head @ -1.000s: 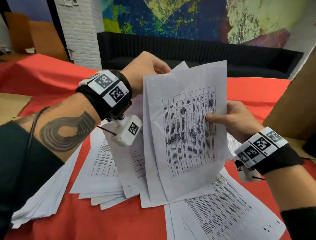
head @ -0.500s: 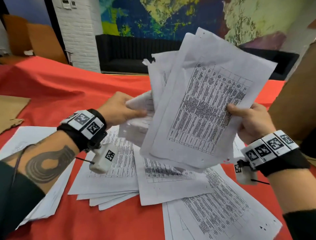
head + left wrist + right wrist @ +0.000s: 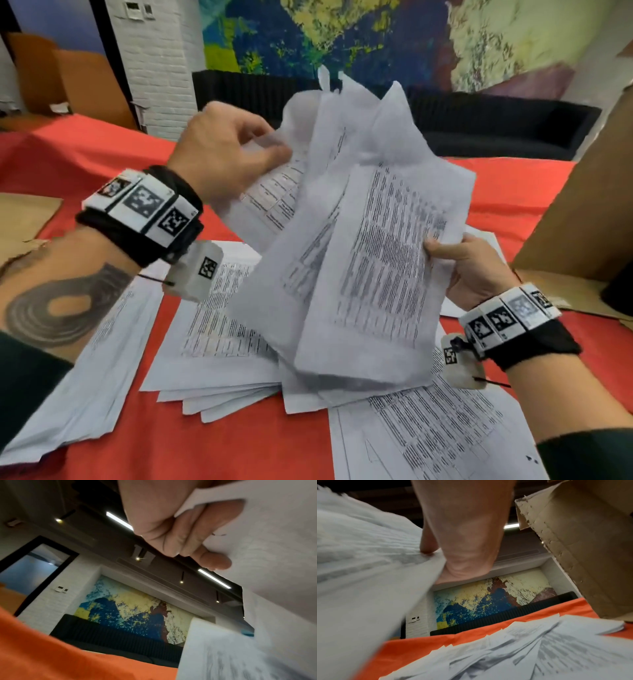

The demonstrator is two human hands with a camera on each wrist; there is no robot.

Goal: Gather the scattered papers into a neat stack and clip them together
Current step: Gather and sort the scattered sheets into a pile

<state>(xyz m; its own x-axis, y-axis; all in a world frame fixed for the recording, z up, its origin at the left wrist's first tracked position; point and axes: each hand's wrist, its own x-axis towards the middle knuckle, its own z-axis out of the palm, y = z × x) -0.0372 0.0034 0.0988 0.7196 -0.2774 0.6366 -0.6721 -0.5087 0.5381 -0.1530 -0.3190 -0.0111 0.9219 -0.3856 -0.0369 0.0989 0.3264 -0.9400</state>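
I hold a loose, uneven bundle of printed papers (image 3: 370,253) upright above the red tablecloth. My left hand (image 3: 239,154) pinches the upper left corner of the back sheets; in the left wrist view the fingers (image 3: 197,534) curl round a paper edge (image 3: 274,547). My right hand (image 3: 459,270) grips the bundle's right edge, thumb on the front sheet; the right wrist view shows that thumb (image 3: 426,545) on the paper (image 3: 368,561). More printed sheets (image 3: 219,339) lie fanned on the cloth below, with another pile (image 3: 85,383) at the left. No clip is visible.
A cardboard box (image 3: 582,219) stands open at the right, close to my right hand. A flat cardboard piece (image 3: 24,222) lies at the far left. More papers (image 3: 539,649) are spread beside the box. A dark sofa (image 3: 479,126) and painted wall are behind the table (image 3: 85,150).
The bundle has swung from tilted right to more upright and dropped lower. My left hand rose from the bundle's lower left to its upper left corner. The right hand kept its grip.
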